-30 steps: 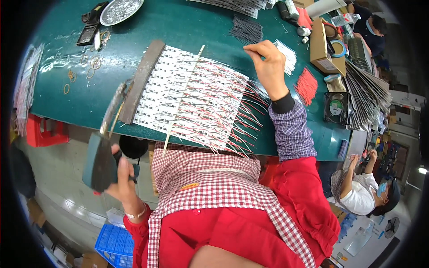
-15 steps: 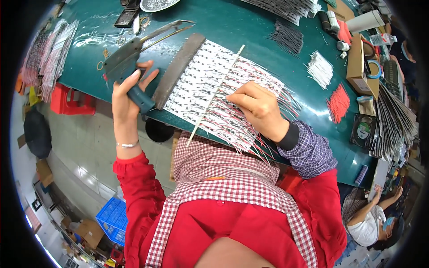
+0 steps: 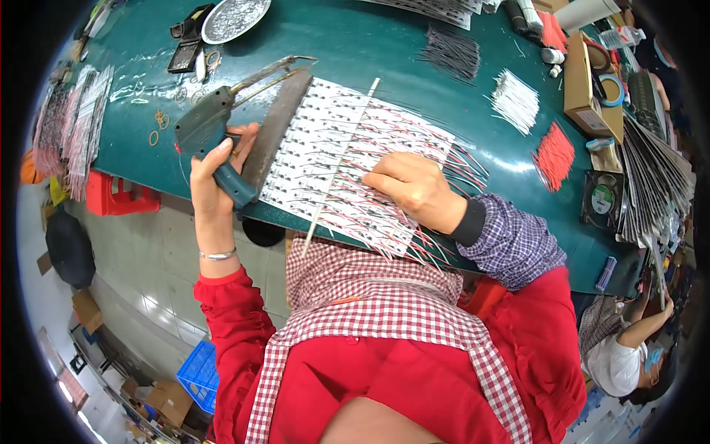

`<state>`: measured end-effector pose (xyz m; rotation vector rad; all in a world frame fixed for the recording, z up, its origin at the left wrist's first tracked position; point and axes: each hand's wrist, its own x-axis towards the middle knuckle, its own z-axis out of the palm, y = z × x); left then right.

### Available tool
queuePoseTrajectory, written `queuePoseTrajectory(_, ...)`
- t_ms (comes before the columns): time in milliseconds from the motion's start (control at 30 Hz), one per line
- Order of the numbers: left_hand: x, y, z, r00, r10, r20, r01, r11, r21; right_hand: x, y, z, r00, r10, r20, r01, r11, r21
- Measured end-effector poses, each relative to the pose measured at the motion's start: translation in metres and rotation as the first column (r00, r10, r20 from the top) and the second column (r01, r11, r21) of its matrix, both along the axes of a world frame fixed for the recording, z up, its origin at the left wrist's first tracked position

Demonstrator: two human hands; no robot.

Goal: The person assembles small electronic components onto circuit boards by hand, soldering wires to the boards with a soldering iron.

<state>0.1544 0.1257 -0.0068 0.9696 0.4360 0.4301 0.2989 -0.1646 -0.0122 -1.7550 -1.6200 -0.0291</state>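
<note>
Red top [image 3: 429, 370] with ruffled sleeves [image 3: 237, 318], checked apron [image 3: 377, 303], purple plaid oversleeve [image 3: 518, 240], black cuff [image 3: 472, 222], silver bracelet [image 3: 217, 256]

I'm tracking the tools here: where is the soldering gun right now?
In the head view, the soldering gun is left of centre, in the person's left hand, its body just left of the dark bar beside the white sheet.

Head view: from my head, wide fisheye
Facing: down past my apron [image 3: 377, 314] to the green table [image 3: 336, 37]
Nearest: my red top [image 3: 314, 381]; table farther
</note>
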Motion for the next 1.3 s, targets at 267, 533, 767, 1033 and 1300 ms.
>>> queuePoseTrajectory(267,-0.007,-0.028,-0.006,0.999,-0.038,0.011,0.037,0.999,0.022,-0.001,-0.029,0.003,1.0,-0.017,-0.008,0.017,0.999,-0.032)
queuePoseTrajectory(533,-0.007,-0.047,0.008,0.998,0.04,0.049,-0.042,0.998,0.041,0.01,-0.046,0.02,0.982,-0.133,-0.132,0.135,0.991,0.003)
queuePoseTrajectory(767,-0.043,-0.034,0.01,0.984,0.158,0.08,-0.163,0.984,0.067,0.102,-0.039,0.027,0.843,-0.536,-0.035,0.537,0.837,0.111)
queuePoseTrajectory(1033,-0.074,-0.031,0.003,0.977,0.209,0.042,-0.211,0.976,0.049,0.145,-0.01,-0.001,0.812,-0.572,0.112,0.548,0.815,0.189)
queuePoseTrajectory(1300,-0.09,-0.035,0.024,0.976,0.218,0.001,-0.216,0.967,0.136,0.142,-0.087,-0.006,0.58,-0.748,0.322,0.81,0.57,-0.137)
